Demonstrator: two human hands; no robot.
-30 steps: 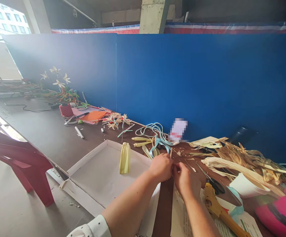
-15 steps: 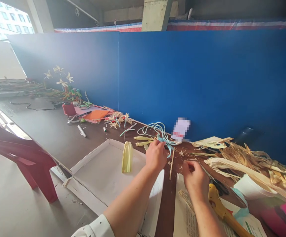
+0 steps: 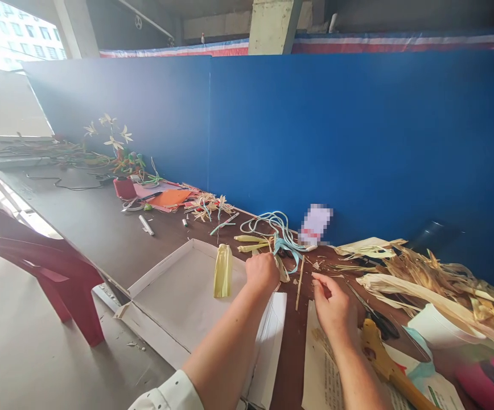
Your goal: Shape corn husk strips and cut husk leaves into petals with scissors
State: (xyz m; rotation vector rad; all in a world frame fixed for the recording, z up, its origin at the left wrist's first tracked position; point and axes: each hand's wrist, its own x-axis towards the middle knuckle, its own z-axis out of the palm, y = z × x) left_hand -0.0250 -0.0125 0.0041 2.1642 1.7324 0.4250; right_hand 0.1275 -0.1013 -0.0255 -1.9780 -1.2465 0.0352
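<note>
My left hand (image 3: 263,272) is closed, low over the table beside the right edge of the cardboard box lid. Its fingertips are hidden, so I cannot tell what is in them. A pale strip of husk (image 3: 283,270) shows right beside its knuckles. Just beyond lie yellow-green rolled husks (image 3: 251,244) and a light-blue ribbon (image 3: 287,248). My right hand (image 3: 334,304) hovers over the printed paper (image 3: 311,364), thumb and forefinger apart, with nothing visible between them. A thin stick (image 3: 300,283) lies between the hands. One flat green husk piece (image 3: 222,271) rests on the box lid (image 3: 165,290).
Dried husks (image 3: 439,279) pile up at the right beside a white cup (image 3: 441,324), scissors (image 3: 381,324) and a yellow glue gun (image 3: 386,361). A pale-blue cord (image 3: 268,219) lies coiled near the blue partition (image 3: 336,136). A red chair (image 3: 59,273) stands at the left.
My left hand has drawn back slightly towards me from the blue ribbon, uncovering more of it, and its fingers have curled under. My right hand's forefinger has stretched out a little.
</note>
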